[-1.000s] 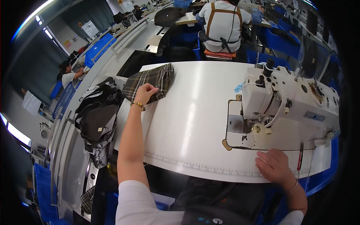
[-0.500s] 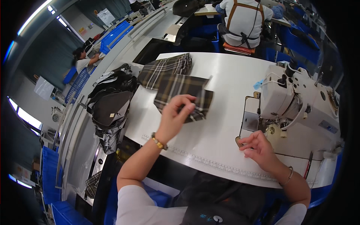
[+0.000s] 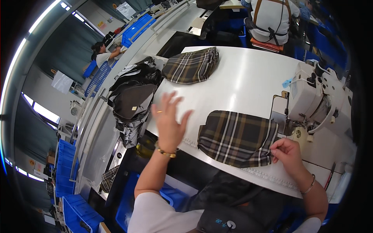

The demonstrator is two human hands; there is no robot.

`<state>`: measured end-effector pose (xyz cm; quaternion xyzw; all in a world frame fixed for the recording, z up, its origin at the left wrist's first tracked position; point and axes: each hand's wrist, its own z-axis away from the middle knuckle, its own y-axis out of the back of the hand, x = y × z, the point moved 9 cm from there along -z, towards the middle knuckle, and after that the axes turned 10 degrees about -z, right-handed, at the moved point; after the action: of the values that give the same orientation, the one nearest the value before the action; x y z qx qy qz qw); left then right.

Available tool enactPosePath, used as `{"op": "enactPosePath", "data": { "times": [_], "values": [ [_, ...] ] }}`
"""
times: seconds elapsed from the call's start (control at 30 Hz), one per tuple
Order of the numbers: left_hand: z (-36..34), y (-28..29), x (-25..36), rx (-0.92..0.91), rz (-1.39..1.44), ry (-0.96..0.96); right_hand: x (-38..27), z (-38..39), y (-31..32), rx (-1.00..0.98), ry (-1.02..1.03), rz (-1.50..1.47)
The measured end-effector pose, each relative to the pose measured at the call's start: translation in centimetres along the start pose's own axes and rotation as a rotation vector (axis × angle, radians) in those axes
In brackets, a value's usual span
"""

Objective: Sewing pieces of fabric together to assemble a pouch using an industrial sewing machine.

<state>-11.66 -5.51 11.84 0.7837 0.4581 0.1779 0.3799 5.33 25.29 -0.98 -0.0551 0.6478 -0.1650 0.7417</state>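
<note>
A brown, black and white plaid fabric panel point(image 3: 237, 138) with rounded corners lies at the centre right of the frame, near the front edge of a white sewing table point(image 3: 241, 91). Its lower edge covers part of the printed ruler scale point(image 3: 268, 176) running along that edge. The right hand point(image 3: 288, 154) has thumb and fingertips pinched together on the panel's right edge. The left hand point(image 3: 170, 123), slightly blurred, is raised left of the panel and apart from it, its fingers spread and holding nothing; it blocks the view of a strip of table behind it.

Just beyond the panel's upper right corner stands a white industrial sewing machine point(image 3: 316, 95), bounding the work space on that side. A red and black slim tool point(image 3: 330, 175) lies at the lower right, past the right wrist. Towards the upper middle, more folded plaid fabric point(image 3: 190, 66) rests at the table's far left corner. Left of it, a heap of dark pieces point(image 3: 134, 101) crowds the table's left edge. Blue bins point(image 3: 67, 167) stand at the lower left, and a co-worker in brown straps point(image 3: 270, 17) sits at the upper right.
</note>
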Motion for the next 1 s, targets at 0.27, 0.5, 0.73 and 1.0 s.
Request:
{"op": "enactPosePath", "data": {
  "times": [0.27, 0.5, 0.73, 1.0],
  "values": [
    [0.7, 3.4, -16.8, 0.072, 0.111, 0.36, -1.1, 0.2, -0.9, -0.04, 0.094, -0.063],
    [-3.2, 11.0, 1.9, 0.342, -0.053, -0.209, -0.6, -0.1, -0.5, -0.013, 0.102, 0.062],
    [2.2, 4.6, 23.3, -0.169, 0.319, -0.899, -1.4, 0.6, -0.1, 0.007, 0.015, 0.132],
    [1.3, 1.6, 23.4, -0.359, 0.523, -0.697, -3.0, 1.0, -0.2, 0.006, 0.25, 0.525]
  ]
}}
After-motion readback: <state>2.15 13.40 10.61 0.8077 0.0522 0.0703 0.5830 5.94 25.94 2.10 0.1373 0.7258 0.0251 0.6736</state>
